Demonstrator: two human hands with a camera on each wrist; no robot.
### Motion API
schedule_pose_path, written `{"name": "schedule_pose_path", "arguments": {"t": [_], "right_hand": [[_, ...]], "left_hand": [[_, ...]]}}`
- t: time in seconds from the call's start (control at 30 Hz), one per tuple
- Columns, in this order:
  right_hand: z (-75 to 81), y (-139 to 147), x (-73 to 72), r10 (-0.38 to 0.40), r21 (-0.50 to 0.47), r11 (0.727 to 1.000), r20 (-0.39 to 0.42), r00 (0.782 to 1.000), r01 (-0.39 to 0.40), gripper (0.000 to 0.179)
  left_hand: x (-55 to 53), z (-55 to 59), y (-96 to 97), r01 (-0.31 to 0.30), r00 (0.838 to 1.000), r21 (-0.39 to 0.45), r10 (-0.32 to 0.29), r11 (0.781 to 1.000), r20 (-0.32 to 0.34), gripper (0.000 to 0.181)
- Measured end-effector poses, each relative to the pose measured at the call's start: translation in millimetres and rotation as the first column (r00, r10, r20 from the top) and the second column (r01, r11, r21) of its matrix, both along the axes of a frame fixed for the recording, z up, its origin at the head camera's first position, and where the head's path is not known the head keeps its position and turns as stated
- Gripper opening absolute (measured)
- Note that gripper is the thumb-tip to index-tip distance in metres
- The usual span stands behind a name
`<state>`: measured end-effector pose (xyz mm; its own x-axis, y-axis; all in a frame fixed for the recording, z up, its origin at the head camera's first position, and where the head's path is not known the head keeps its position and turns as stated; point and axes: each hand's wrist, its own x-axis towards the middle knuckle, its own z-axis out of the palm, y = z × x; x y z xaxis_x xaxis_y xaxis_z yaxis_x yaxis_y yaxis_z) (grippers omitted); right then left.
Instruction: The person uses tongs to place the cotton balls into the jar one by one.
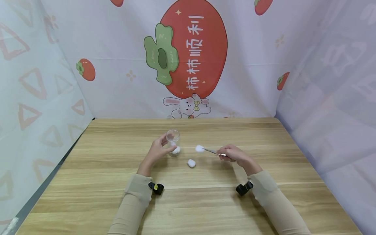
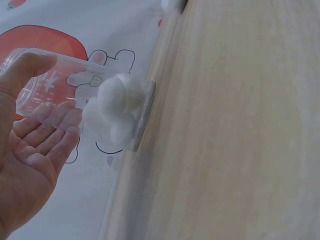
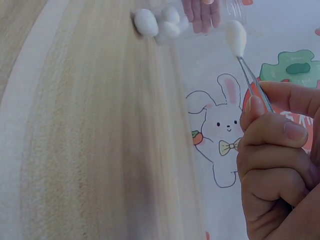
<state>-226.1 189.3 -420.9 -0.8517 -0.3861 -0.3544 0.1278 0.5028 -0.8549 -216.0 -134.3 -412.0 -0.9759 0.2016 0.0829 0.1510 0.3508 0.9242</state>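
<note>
Wooden tabletop (image 1: pixel 194 209), backed by printed cloth (image 1: pixel 246 88), bears a clear jar (image 1: pixel 173 138).

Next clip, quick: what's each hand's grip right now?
Left hand: holding the clear jar.
Right hand: holding the tweezers, their tips pinching a white cotton ball.

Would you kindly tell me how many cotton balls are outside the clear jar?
2: one cotton ball held by the tweezers in the right hand; a second ball lies on the table.
</note>
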Motion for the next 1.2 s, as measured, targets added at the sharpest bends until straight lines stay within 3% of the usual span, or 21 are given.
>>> {"name": "schedule_pose_path", "arguments": {"t": [1.2], "right_hand": [[31.2, -17.7, -7.7, -0.01, -0.021, 1.0, -0.053, 0.999, 0.009, 0.031]], "left_hand": [[-2.5, -2.3, -1.2, 0.012, 1.0, -0.01, -0.012, 1.0, 0.005, 0.061]]}}
